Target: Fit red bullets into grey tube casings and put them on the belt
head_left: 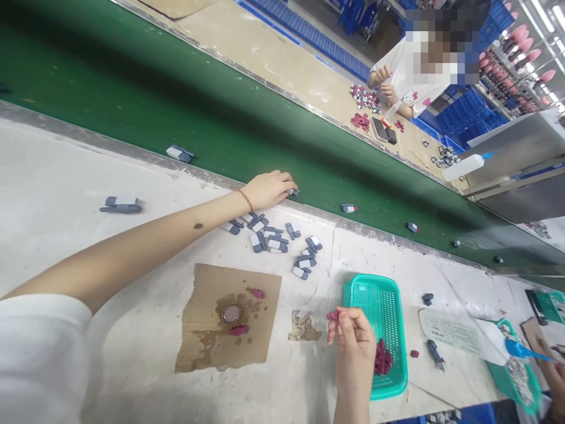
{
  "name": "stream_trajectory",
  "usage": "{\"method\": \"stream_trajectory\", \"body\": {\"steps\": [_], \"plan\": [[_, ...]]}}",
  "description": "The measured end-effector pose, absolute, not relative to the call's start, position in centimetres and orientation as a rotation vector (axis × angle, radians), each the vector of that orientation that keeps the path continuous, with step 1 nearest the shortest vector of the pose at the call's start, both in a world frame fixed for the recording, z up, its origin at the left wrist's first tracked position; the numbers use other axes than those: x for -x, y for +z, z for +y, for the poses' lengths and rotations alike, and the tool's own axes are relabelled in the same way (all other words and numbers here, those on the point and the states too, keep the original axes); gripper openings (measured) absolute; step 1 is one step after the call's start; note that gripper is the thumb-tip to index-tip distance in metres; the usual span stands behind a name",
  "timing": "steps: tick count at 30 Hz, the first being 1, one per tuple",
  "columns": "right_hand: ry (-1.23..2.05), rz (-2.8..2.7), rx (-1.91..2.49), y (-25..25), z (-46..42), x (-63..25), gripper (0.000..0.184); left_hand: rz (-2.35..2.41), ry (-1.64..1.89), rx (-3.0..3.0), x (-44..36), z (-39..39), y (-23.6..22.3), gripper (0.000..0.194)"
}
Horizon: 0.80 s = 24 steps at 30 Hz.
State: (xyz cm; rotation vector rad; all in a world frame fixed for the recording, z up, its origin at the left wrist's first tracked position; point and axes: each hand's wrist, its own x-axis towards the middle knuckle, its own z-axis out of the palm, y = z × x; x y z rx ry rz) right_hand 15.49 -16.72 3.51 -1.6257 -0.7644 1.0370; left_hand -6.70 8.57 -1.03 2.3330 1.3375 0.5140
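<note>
My left hand point(268, 189) reaches over the near edge of the green conveyor belt point(212, 132), its fingertips closed on a small grey-and-white plastic part point(293, 192). My right hand point(354, 344) pinches a small dark-pink piece point(333, 315) between thumb and fingers, beside a green plastic basket point(401, 330). Inside the basket lie several dark-pink pieces point(382, 358). A loose group of grey-and-white parts point(273, 242) rests on the white table below my left hand. On a stained cardboard sheet point(262, 347), two pink pieces point(239, 330) lie near a small round dish point(231, 314).
Parts point(348, 208) are spaced along the belt; another grey-and-white part point(121, 205) lies at left. A bottle with a blue nozzle point(494, 341) lies at right, near another person's hand point(554, 371). Across the belt, a person point(410, 76) sits at a bench with piled parts.
</note>
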Motion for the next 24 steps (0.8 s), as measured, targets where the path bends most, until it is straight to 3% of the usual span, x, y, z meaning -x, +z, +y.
{"method": "stream_trajectory", "body": {"steps": [6,13,19,24], "plan": [[1.136,-0.827,1.595,3.3,-16.3,-12.9,0.035,1.354,0.653,-2.031,7.1,6.1,0.1,0.039],[1.115,-1.467,1.605,1.7,-16.3,-9.4,0.017,1.067,0.816,-0.762,11.8,-3.1,3.3,0.024],[0.895,-2.147,1.2,0.7,-15.3,-6.3,0.02,1.175,0.845,-0.451,14.5,-10.0,3.8,0.031],[0.627,-2.425,1.146,-0.2,-14.9,-5.3,0.026,1.127,0.901,-0.186,14.6,-13.1,2.7,0.03]]}}
